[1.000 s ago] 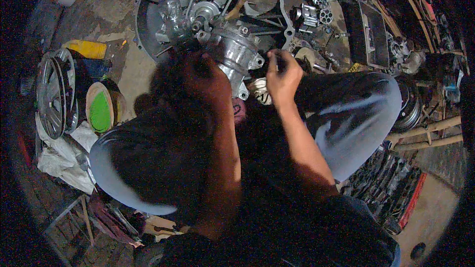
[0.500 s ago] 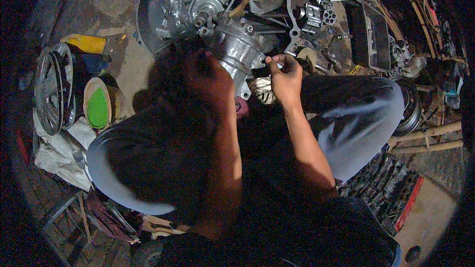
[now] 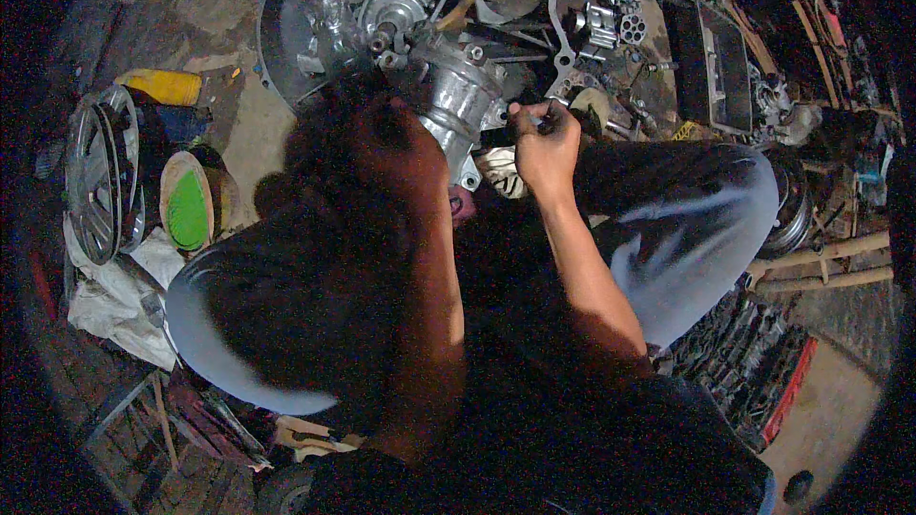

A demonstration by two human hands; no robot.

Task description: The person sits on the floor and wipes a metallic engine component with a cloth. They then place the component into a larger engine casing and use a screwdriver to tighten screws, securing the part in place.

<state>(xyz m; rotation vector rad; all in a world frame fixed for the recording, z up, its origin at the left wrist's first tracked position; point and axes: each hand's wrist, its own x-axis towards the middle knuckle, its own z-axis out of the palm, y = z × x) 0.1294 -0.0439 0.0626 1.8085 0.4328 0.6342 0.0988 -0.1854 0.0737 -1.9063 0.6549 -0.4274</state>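
A silver cylindrical metal housing [image 3: 458, 86] with bolt lugs stands between my knees. My left hand [image 3: 405, 148] is at its left side in deep shadow, and its fingers cannot be made out. Against the housing's right side, my right hand [image 3: 549, 148] is closed, thumb and fingers pinched together. Whatever lies in that pinch is too small and dark to name. Just left of the right hand a short black piece [image 3: 496, 138] sticks out by the housing. Below it lies a bunched pale cloth [image 3: 504, 174].
A round metal tray [image 3: 286, 67] holds a clear plastic bottle [image 3: 329, 5] and metal parts. A flat gasket-shaped plate [image 3: 558, 24] lies beyond. Spoked wheels [image 3: 95, 181] and a tub with a green inside [image 3: 189, 210] stand left. A tool case [image 3: 801, 391] sits lower right.
My right hand has turned slightly and its fingers have curled in more beside the housing. My left hand stays nearly where it was.
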